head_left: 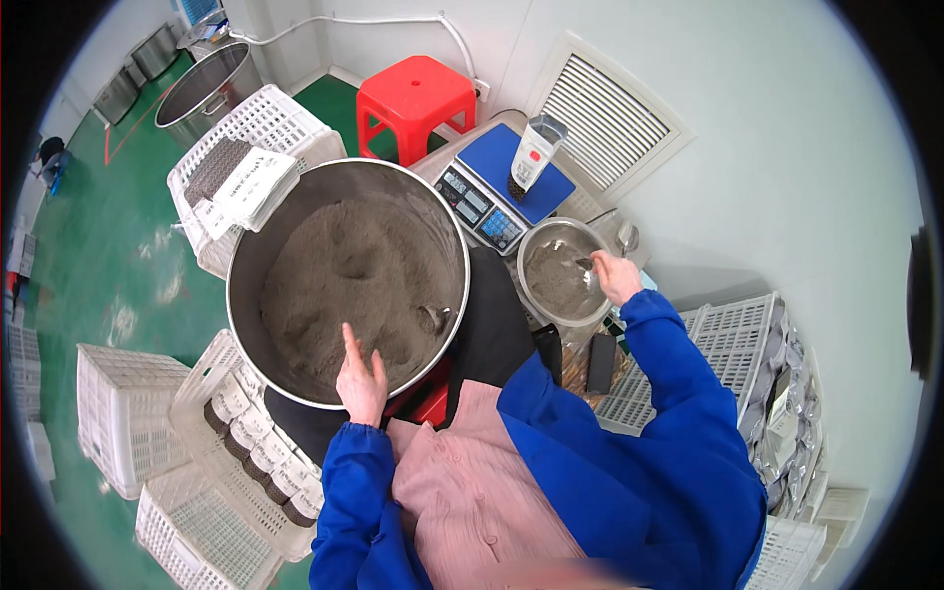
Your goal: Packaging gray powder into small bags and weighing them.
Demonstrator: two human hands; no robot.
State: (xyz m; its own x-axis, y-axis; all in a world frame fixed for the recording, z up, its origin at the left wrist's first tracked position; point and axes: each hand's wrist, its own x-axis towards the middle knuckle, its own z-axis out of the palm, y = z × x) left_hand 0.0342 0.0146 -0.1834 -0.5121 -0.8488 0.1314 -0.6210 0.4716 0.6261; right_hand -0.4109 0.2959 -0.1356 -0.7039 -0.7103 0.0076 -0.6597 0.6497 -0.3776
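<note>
A large steel pot (460, 246) full of grey-brown powder (344, 285) stands before me. My left hand (362, 385) is over its near rim, index finger stretched out, thumb apart, holding nothing. A metal scoop (430, 320) lies partly sunk in the powder at the right. My right hand (618, 278) reaches into a smaller steel bowl (534, 234) with similar powder (559, 280). Its fingers are closed on what looks like a small metal spoon (586, 264), mostly hidden by the hand. An upright white pouch (534, 157) stands on the blue-topped digital scale (479, 202) behind the bowl.
White labelled packets (254, 187) lie on a crate beside the pot. Another white crate (211, 388) holds rows of packets at left. A red stool (415, 103) stands behind. Another spoon (627, 236) lies right of the bowl; a crate of silvery pouches (777, 393) is at right.
</note>
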